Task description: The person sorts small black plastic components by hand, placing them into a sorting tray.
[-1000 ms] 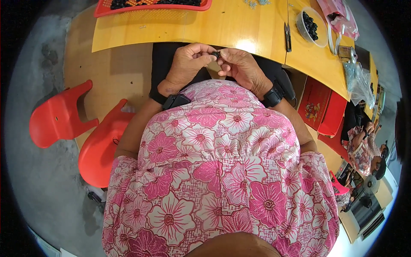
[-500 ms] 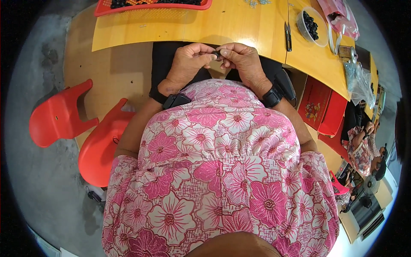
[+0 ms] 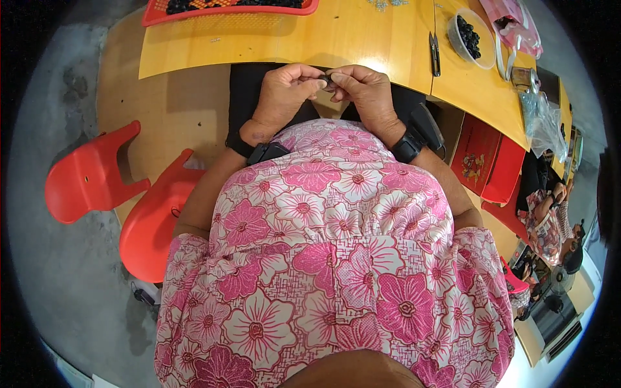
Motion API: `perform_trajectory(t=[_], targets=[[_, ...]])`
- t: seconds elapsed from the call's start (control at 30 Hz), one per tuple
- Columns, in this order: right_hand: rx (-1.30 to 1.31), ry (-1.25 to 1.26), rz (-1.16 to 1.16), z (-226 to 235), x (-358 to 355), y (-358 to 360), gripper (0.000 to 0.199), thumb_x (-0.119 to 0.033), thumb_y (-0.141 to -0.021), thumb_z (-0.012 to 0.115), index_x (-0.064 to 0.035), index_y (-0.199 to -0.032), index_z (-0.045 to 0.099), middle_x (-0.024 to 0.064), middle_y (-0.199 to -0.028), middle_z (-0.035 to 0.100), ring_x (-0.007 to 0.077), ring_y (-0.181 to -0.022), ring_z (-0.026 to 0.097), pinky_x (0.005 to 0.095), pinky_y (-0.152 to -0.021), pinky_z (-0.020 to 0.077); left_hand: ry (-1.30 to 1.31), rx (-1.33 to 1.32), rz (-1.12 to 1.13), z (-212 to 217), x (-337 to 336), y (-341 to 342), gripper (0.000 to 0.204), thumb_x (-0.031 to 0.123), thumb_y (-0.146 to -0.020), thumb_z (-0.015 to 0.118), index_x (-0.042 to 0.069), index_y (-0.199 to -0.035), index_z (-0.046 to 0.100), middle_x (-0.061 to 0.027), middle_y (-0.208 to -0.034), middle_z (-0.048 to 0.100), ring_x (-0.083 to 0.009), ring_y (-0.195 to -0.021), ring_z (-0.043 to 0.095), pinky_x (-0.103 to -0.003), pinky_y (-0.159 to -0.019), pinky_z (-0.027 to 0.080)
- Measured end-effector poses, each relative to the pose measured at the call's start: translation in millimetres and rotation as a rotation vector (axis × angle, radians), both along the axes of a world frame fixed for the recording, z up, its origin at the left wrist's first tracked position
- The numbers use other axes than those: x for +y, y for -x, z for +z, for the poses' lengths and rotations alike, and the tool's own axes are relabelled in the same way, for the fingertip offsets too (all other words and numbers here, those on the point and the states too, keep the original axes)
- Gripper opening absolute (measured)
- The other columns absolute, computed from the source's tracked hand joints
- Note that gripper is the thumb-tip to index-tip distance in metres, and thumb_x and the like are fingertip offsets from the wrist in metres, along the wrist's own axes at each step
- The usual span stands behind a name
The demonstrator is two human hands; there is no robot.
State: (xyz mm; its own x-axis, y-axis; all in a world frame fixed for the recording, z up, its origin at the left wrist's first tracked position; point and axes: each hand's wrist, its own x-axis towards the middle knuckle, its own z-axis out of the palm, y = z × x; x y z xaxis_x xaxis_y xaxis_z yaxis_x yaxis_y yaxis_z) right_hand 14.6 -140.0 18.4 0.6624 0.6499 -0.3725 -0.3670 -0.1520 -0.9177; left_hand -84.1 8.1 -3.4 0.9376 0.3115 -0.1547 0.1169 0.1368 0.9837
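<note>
Between my fingertips is a small black piece (image 3: pixel 327 82), mostly hidden, so its exact kind does not show. My left hand (image 3: pixel 285 94) pinches it from the left with thumb and forefinger. From the other side, my right hand (image 3: pixel 365 94) grips it the same way, its thumb tip almost meeting the left one. Both hands are just off the near edge of the yellow table (image 3: pixel 362 42), above my lap. Small black pieces fill a clear round tub (image 3: pixel 490 60) on the table to the right, and black-handled thread snips (image 3: pixel 435 55) lie beside it.
A red plastic basket (image 3: pixel 223 11) of black pieces sits at the far left of the table. Small silvery bits (image 3: pixel 387 4) lie at the far edge. Red chairs (image 3: pixel 87 174) stand on the left. Red boxes (image 3: pixel 477 161) are under the table, and another person (image 3: pixel 546 213) sits far right.
Both hands stay in nearly the same place, pinching the small black piece. Its angle between the fingertips has shifted slightly.
</note>
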Motion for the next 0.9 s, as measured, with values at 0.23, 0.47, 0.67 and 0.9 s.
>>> perform_trajectory(t=[0.23,0.47,0.67,0.9], targets=[[-0.094,-0.057,-0.055,-4.6,3.0,3.7,0.011,-0.005,-0.086,0.061,0.0047,-0.088,0.066,0.0042,-0.07,0.062,0.0075,-0.057,0.055,0.0205,-0.055,0.0489,-0.01,-0.031,0.029,-2.9,-0.6,-0.7,0.016,0.005,-0.083,0.065,-0.003,-0.097,0.064,-0.0028,-0.079,0.064,-0.0065,-0.067,0.057,-0.019,-0.061,0.047],[-0.087,-0.031,-0.053,1.4,4.3,3.0,0.011,-0.005,-0.085,0.062,0.0055,-0.088,0.065,0.0049,-0.07,0.062,0.0085,-0.058,0.056,0.0209,-0.056,0.0495,-0.115,-0.039,0.062,0.4,-2.1,-0.5,0.016,0.005,-0.082,0.066,-0.003,-0.096,0.065,-0.0023,-0.077,0.064,-0.0058,-0.067,0.057,-0.019,-0.06,0.047],[0.38,-0.121,0.012,-13.8,-4.6,-9.4,0.015,-0.012,-0.088,0.06,0.0011,-0.096,0.062,0.0063,-0.082,0.063,0.0105,-0.065,0.058,0.0279,-0.067,0.0552,-0.103,-0.055,0.02,-2.3,0.4,1.5,0.016,0.005,-0.083,0.066,-0.003,-0.097,0.065,-0.0025,-0.079,0.065,-0.0059,-0.069,0.057,-0.019,-0.061,0.047],[0.648,-0.247,0.205,-6.8,-9.9,-15.1,0.024,-0.021,-0.089,0.059,0.0017,-0.097,0.06,0.0074,-0.086,0.063,0.0115,-0.069,0.06,0.0287,-0.07,0.0568,-0.11,-0.106,-0.002,-0.2,0.9,0.1,0.016,0.005,-0.082,0.066,-0.001,-0.097,0.066,-0.0028,-0.086,0.064,-0.0072,-0.076,0.056,-0.021,-0.067,0.046]])
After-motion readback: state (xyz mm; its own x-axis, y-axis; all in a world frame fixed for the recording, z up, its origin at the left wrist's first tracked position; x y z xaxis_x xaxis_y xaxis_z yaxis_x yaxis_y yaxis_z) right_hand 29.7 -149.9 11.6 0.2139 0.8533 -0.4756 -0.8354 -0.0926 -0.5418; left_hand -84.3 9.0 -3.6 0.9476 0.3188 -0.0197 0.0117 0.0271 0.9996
